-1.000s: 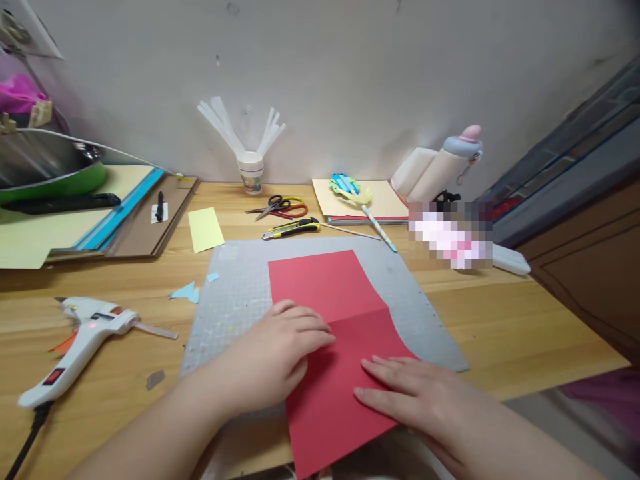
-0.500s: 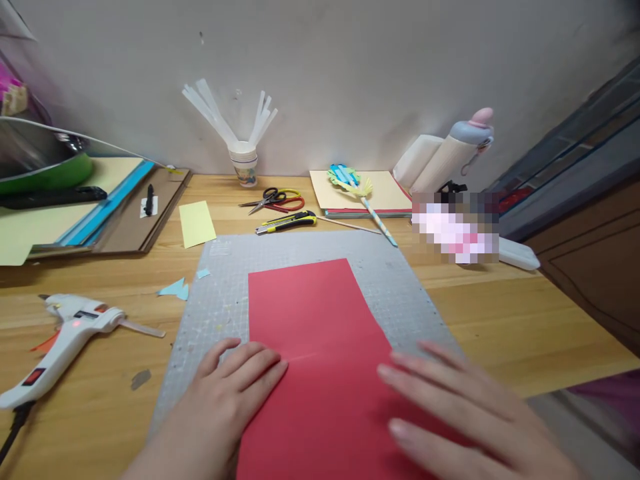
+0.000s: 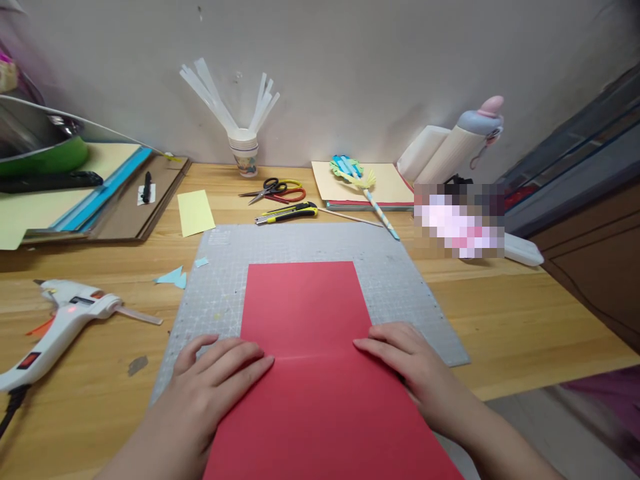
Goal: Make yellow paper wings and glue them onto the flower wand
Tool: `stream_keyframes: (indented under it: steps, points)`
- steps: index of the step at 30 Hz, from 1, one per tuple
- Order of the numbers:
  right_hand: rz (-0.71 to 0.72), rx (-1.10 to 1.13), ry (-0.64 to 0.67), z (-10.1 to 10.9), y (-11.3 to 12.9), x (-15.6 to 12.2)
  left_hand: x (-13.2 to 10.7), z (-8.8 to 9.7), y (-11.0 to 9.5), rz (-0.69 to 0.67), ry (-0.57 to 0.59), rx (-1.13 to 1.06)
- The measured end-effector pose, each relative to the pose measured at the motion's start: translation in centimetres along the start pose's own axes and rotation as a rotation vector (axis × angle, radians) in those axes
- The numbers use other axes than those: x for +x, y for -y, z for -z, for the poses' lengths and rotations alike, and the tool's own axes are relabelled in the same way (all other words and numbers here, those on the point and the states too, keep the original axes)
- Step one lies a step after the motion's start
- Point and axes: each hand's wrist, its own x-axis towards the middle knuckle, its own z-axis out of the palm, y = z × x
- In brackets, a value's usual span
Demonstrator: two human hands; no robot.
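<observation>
A sheet of red paper (image 3: 310, 413) with a faint crosswise crease lies over the grey cutting mat (image 3: 210, 293), its near part running out of the bottom of the view. My left hand (image 3: 210, 380) grips its left edge close to the crease, fingers on top and thumb hidden. On the opposite edge, at about the same height, my right hand (image 3: 415, 367) holds the paper with fingertips on its upper face; that thumb is out of sight too.
Behind the mat lie a utility knife (image 3: 287, 213), scissors (image 3: 265, 191) and a paper flower (image 3: 347, 168). A glue gun (image 3: 65, 320) rests at left, near blue paper scraps (image 3: 173, 276). Farther back stand a paper cup (image 3: 244, 157) with glue sticks and a bottle (image 3: 463, 140).
My right hand has come in from the lower right and taken hold of the paper's right edge. The paper has turned straighter, and my left hand keeps its hold.
</observation>
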Motion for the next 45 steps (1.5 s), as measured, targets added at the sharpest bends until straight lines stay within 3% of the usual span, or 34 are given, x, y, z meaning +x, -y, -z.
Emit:
stream_keyframes:
  steps: [4, 10, 15, 19, 22, 24, 27, 29, 32, 37, 42, 45]
  points:
    - [-0.123, 0.029, -0.054, -0.4, -0.5, 0.0, 0.0, -0.4, 0.8, 0.133, 0.036, 0.02]
    - [-0.352, -0.056, -0.206, -1.3, -1.1, 0.6, 1.2, -1.1, 0.1, 0.384, -0.132, 0.13]
    - [-0.394, -0.184, -0.243, -1.7, -1.1, 1.3, 2.3, -1.2, -1.0, 0.522, -0.174, 0.334]
    - [-0.434, -0.184, -0.213, -1.6, -0.9, 1.4, 2.4, -1.4, -0.8, 0.408, -0.21, 0.336]
    - [-0.394, -0.163, -0.397, -1.6, 0.5, 1.3, 2.6, -1.2, -1.0, 0.184, -0.112, 0.287]
    - [-0.254, -0.184, -0.457, -1.7, 2.1, 1.5, 2.7, -1.0, -1.3, 0.089, -0.051, 0.265]
    - [0.049, -0.202, -0.119, -2.2, 4.4, 2.2, 3.0, -1.1, -2.0, 0.07, -0.036, 0.26]
    - [0.102, -0.172, 0.052, -2.6, 5.1, 2.7, 3.1, -1.3, -2.4, 0.08, -0.05, 0.262]
    - [0.052, -0.119, 0.134, -3.1, 5.2, 2.9, 3.2, -1.5, -3.0, 0.102, -0.085, 0.23]
    - [0.002, -0.124, 0.155, -3.5, 5.4, 2.8, 2.7, -2.3, -3.9, 0.057, -0.179, 0.191]
    - [-0.057, -0.227, 0.053, -3.8, 6.0, 2.7, 2.4, -2.9, -4.4, 0.118, -0.214, 0.198]
    - [-0.134, -0.313, -0.033, -3.4, 5.0, 1.9, 2.3, -2.9, -4.4, 0.133, -0.198, 0.192]
